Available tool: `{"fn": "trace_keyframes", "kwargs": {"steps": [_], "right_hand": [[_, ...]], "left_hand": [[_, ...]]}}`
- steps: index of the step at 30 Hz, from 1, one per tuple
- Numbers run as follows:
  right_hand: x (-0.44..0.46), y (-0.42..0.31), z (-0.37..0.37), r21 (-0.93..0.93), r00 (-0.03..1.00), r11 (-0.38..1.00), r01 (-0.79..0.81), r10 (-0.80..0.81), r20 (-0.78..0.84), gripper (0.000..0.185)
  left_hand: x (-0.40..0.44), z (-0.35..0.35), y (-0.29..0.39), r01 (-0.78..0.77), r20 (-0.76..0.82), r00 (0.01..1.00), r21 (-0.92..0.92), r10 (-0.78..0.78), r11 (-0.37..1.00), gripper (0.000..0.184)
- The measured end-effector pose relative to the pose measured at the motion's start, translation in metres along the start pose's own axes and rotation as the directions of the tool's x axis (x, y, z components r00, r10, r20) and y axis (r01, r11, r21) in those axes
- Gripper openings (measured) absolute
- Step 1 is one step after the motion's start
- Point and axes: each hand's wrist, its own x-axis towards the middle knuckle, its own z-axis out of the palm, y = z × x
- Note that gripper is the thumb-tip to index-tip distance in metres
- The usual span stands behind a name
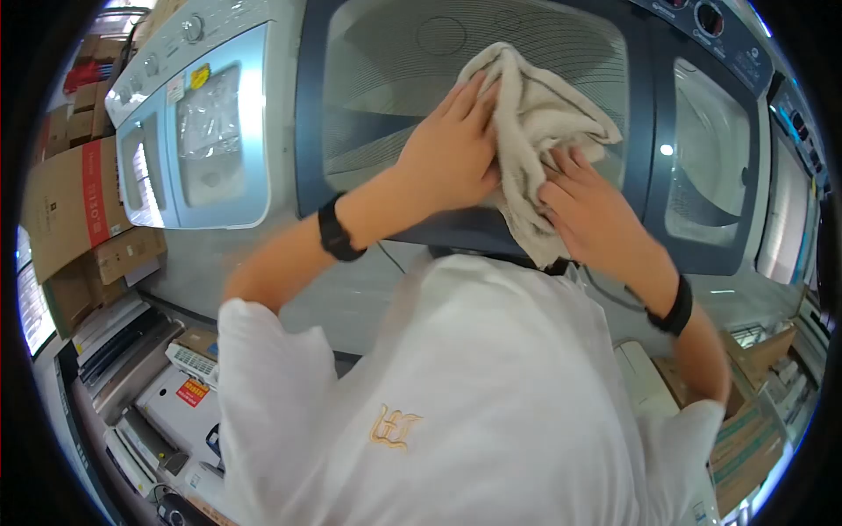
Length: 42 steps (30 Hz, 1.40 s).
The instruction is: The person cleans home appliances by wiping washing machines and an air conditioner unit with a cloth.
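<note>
Washing machines and cartons are crowding the room. Largest: a dark washing machine (638, 167) is filling the upper centre, both see-through lids lying shut; a blue-and-white washing machine (210, 131) is standing to its left, a red-striped cardboard box (61, 202) beyond. A beige cloth (526, 123) is bunching in loose folds above the wide lid (386, 70), its lower end drooping near the machine's front edge (whether it is touching the lid, cannot tell). Progress, by judgement: handling is under way, perhaps midway; the cloth is being held gathered, its corners are lying uneven, no squared fold is showing, and it is not yet being set down. Nothing is evidently blocking the hands, though cloth and hands are hiding part of the lid. Left hand (452, 149): nearly straight fingers are gripping the cloth's upper-left edge. Right hand (588, 206): half-curled fingers are pressing into its folds. Smallest: a yellow sticker (200, 76) is marking the lighter machine's lid.
</note>
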Motion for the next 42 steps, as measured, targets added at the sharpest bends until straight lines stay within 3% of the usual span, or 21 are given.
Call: {"fn": "trace_keyframes", "kwargs": {"steps": [1, 2, 6, 8, 9, 13, 14, 17, 20, 23, 26, 28, 34, 37, 40, 42], "right_hand": [[0.019, 0.002, 0.001, 0.032, 0.998, 0.998, 0.049, -0.049, 0.025, 0.026], [0.041, 0.009, 0.002, 0.065, 0.994, 0.993, 0.095, -0.098, 0.053, 0.026], [0.12, -0.005, 0.007, 0.255, 0.964, 0.945, 0.206, -0.241, 0.115, 0.026], [0.144, -0.026, 0.024, 0.157, 0.913, 0.918, 0.364, -0.385, 0.135, 0.029], [0.152, -0.034, 0.035, 0.107, 0.88, 0.892, 0.44, -0.452, 0.148, 0.031], [0.144, -0.066, 0.076, 0.046, 0.85, 0.853, 0.52, -0.512, -0.123, 0.036], [0.137, -0.073, 0.07, 0.06, 0.837, 0.838, 0.542, -0.532, -0.129, 0.027], [0.109, -0.076, 0.058, 0.203, 0.88, 0.875, 0.44, -0.465, 0.097, 0.031], [0.059, -0.064, 0.047, 0.232, 0.904, 0.9, 0.37, -0.406, 0.134, 0.029], [0.017, -0.039, 0.025, 0.283, 0.96, 0.945, 0.161, -0.217, 0.176, 0.029], [-0.011, -0.013, 0.009, 0.236, 0.993, 0.968, -0.089, 0.106, -0.061, 0.026], [-0.029, -0.018, 0.017, 0.188, 0.971, 0.968, -0.169, 0.196, -0.14, 0.022], [-0.107, -0.038, 0.033, 0.271, 0.888, 0.895, -0.355, 0.413, -0.202, 0.017], [-0.144, -0.005, 0.039, 0.195, 0.752, 0.85, -0.489, 0.524, -0.399, 0.021], [-0.126, 0.028, 0.028, 0.316, 0.599, 0.773, -0.551, 0.629, -0.496, 0.025], [-0.11, 0.025, 0.036, 0.249, 0.623, 0.81, -0.531, 0.572, -0.534, 0.025]], "left_hand": [[-0.015, -0.007, 0.0, 0.012, 0.001, 1.0, 0.034, -0.012, 0.999, 0.079], [-0.03, -0.013, -0.002, 0.121, 0.053, 0.991, -0.032, -0.119, 0.992, 0.075], [-0.093, -0.036, -0.019, 0.372, 0.093, 0.921, 0.088, -0.379, 0.924, 0.071], [-0.121, -0.047, -0.009, 0.523, 0.141, 0.831, 0.129, -0.538, 0.842, 0.07], [-0.137, -0.045, -0.007, 0.53, 0.129, 0.833, 0.093, -0.538, 0.843, 0.069], [-0.177, -0.041, 0.008, 0.555, 0.017, 0.831, 0.034, -0.556, 0.831, 0.067], [-0.176, -0.042, 0.015, 0.568, 0.014, 0.822, 0.033, -0.569, 0.822, 0.064], [-0.168, -0.043, 0.029, 0.554, 0.032, 0.832, 0.027, -0.554, 0.832, 0.067], [-0.157, -0.039, 0.047, 0.529, 0.032, 0.847, 0.032, -0.53, 0.848, 0.073], [-0.134, -0.032, 0.052, 0.481, 0.037, 0.875, 0.03, -0.482, 0.876, 0.077], [-0.105, -0.019, 0.052, 0.436, 0.051, 0.898, 0.021, -0.436, 0.9, 0.077], [-0.086, -0.012, 0.057, 0.396, 0.072, 0.916, -0.005, -0.395, 0.918, 0.077], [-0.055, -0.002, 0.08, 0.263, 0.159, 0.955, -0.066, -0.25, 0.963, 0.077], [-0.035, 0.001, 0.092, 0.202, 0.145, 0.971, -0.097, -0.187, 0.975, 0.078], [0.0, 0.021, 0.104, 0.144, 0.105, 0.986, -0.116, -0.132, 0.983, 0.078], [0.019, 0.032, 0.116, 0.125, 0.074, 0.99, -0.096, -0.119, 0.987, 0.077]]}}
